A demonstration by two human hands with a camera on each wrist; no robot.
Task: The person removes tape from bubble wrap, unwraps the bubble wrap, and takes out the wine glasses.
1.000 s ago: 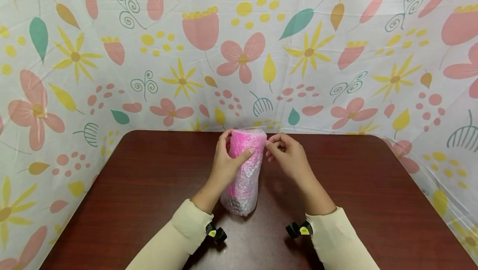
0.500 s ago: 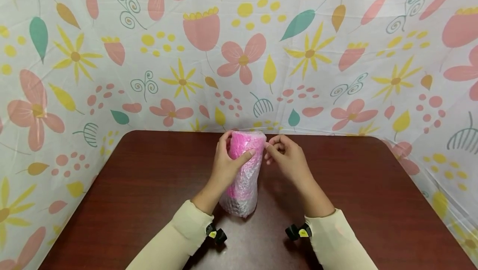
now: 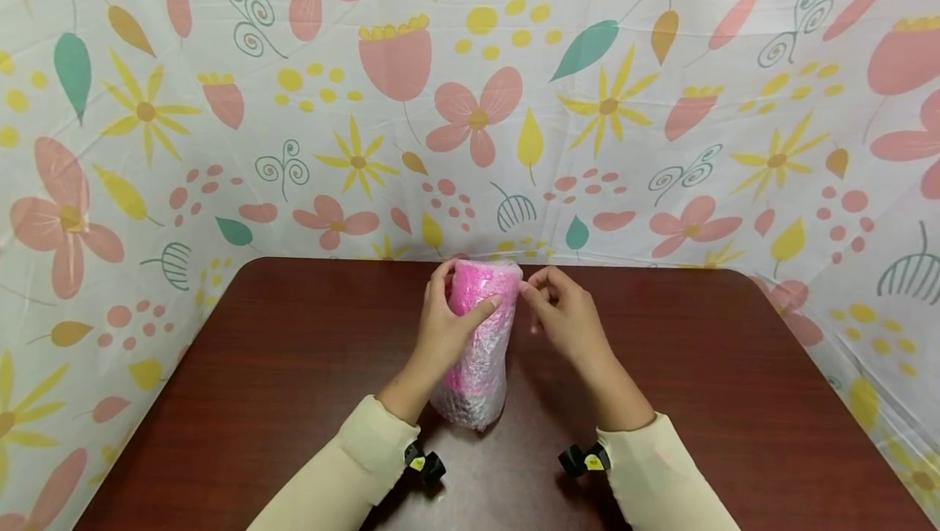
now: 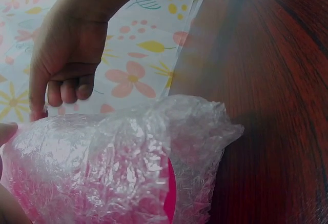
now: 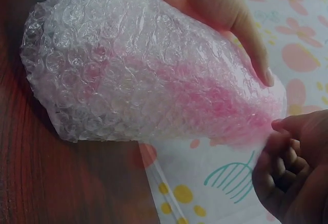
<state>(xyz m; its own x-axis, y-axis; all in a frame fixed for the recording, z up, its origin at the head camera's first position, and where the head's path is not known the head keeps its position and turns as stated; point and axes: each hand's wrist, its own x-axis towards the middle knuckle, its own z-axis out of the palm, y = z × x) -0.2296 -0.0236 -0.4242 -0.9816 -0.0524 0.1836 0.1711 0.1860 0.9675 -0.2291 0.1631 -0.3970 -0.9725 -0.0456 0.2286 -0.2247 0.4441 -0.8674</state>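
A pink cylinder-shaped object wrapped in clear bubble wrap (image 3: 481, 368) stands upright on the table, leaning slightly. Its wrapping juts out past the pink at the lower end, seen in the left wrist view. My left hand (image 3: 441, 331) grips the upper part from the left, thumb across the front and fingers behind, mostly hidden. At the upper right edge, my right hand (image 3: 571, 315) pinches the edge of the bubble wrap (image 5: 205, 96) between thumb and index finger. The other fingers of that hand are curled beneath. What the pink object is inside cannot be seen.
The dark red-brown wooden table (image 3: 698, 368) extends to both sides of the bundle. A white cloth with a flower and leaf print (image 3: 646, 180) hangs behind the table and along its sides. Black wrist cameras (image 3: 585, 460) are strapped at both cuffs.
The bundle and both hands stay almost in place. My right hand has turned slightly, and its lower fingers have shifted a little, while the left hand keeps its grip.
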